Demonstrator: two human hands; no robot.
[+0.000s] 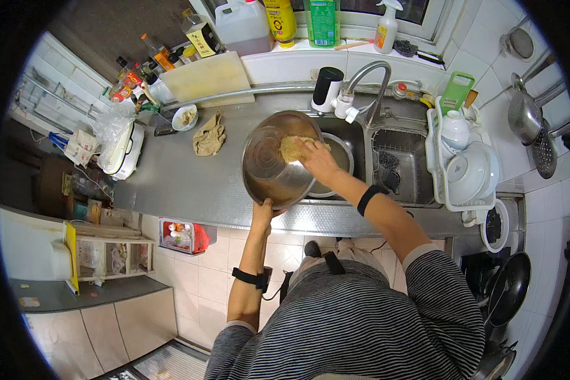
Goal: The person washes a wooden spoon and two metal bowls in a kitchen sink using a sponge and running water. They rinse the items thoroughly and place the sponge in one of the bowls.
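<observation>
A large stainless-steel bowl (261,185) is tilted at the sink's left edge, its inside facing up. My left hand (264,212) grips its near rim. Inside, my right hand (317,160) presses a tan, rough-textured scrubber (292,148) against the wall; whether it is cloth or sponge I cannot tell. Partly hidden behind the bowl and my right hand, a metal basin (346,159) sits in the left sink compartment. The faucet (384,76) with its white and black filter (327,90) stands behind.
A crumpled brown cloth (209,137) and a small bowl with food (185,118) lie left on the steel counter (180,175). A wire rack (403,147) sits in the right sink compartment. Right of it stands a dish rack (437,180) with white bowls. Bottles (325,23) line the sill.
</observation>
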